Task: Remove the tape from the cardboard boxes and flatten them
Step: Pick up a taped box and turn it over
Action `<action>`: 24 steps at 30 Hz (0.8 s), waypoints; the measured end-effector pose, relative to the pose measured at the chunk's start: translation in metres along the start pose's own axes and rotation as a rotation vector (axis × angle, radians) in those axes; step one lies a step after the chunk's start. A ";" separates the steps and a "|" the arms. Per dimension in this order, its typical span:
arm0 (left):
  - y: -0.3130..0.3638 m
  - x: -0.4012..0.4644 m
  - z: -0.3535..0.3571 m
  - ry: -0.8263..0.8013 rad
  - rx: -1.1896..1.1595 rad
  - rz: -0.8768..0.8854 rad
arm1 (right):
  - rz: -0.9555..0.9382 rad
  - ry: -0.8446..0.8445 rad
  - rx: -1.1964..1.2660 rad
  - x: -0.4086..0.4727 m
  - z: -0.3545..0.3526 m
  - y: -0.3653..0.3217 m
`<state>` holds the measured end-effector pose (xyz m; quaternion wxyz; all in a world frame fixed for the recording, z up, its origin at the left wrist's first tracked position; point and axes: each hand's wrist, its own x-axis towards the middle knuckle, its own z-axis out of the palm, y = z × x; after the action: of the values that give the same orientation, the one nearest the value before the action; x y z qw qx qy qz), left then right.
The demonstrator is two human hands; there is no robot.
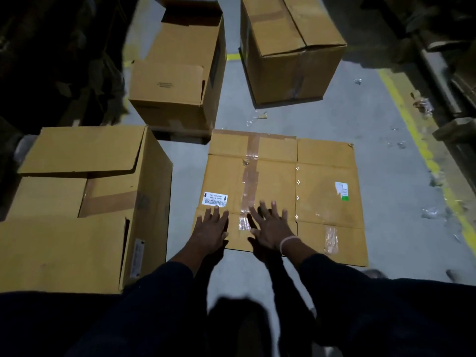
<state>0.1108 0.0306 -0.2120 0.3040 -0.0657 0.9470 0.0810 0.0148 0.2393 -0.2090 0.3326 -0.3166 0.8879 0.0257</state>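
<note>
Grey concrete floor (360, 119) fills a dim storeroom aisle, with a yellow painted line (414, 132) running along its right side and scraps of torn tape (260, 117) strewn about. At the centre lies a flattened box (322, 181), flat on the floor, a strip of clear tape (251, 176) still running down its left panel. Over its near edge both hands are spread, fingers straight and holding nothing: the left hand (211, 230) at the near left corner, the right hand (273, 225) just beside the tape. Left of the flattened box stands an open box (77, 215); beyond it an upright open box (180, 73) and a taped shut box (291, 47). Dark shelving (443, 60) edges the aisle.
</note>
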 end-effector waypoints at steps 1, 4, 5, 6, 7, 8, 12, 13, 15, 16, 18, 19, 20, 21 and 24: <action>0.001 0.004 0.001 0.005 -0.029 -0.018 | 0.009 0.007 0.017 0.009 0.003 -0.012; -0.002 0.015 0.008 0.015 -0.151 -0.117 | 0.068 -0.066 0.098 0.033 0.019 -0.032; -0.005 0.018 0.011 0.018 -0.202 -0.155 | 0.091 -0.115 0.149 0.039 0.027 -0.033; -0.008 0.020 0.013 0.025 -0.256 -0.195 | 0.107 -0.161 0.194 0.044 0.036 -0.033; -0.012 0.023 0.015 0.034 -0.313 -0.237 | 0.115 -0.188 0.213 0.047 0.044 -0.033; -0.017 0.027 0.017 0.048 -0.373 -0.279 | 0.117 -0.196 0.203 0.049 0.051 -0.032; -0.041 0.045 0.027 0.099 -0.552 -0.365 | 0.122 -0.166 0.167 0.052 0.064 -0.035; -0.046 0.049 0.029 0.107 -0.606 -0.363 | 0.117 -0.166 0.172 0.052 0.065 -0.034; -0.053 0.064 0.045 0.126 -0.672 -0.396 | 0.107 -0.181 0.184 0.055 0.065 -0.032; -0.054 0.070 0.051 0.142 -0.693 -0.428 | 0.105 -0.192 0.190 0.056 0.065 -0.031; -0.043 0.063 0.035 0.192 -0.723 -0.465 | 0.104 -0.213 0.199 0.057 0.065 -0.030; -0.039 0.059 0.025 0.218 -0.744 -0.492 | 0.102 -0.218 0.202 0.056 0.065 -0.029; -0.038 0.057 0.017 0.238 -0.775 -0.537 | 0.098 -0.221 0.207 0.056 0.063 -0.029; -0.037 0.056 0.008 0.245 -0.813 -0.582 | 0.093 -0.225 0.215 0.056 0.061 -0.028; -0.049 0.055 -0.009 0.212 -0.981 -0.674 | 0.075 -0.225 0.242 0.053 0.052 -0.025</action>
<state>0.0700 -0.0231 -0.2430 0.1510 -0.5021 0.7515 0.4004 0.0288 0.2043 -0.2774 0.4645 -0.2361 0.8528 -0.0336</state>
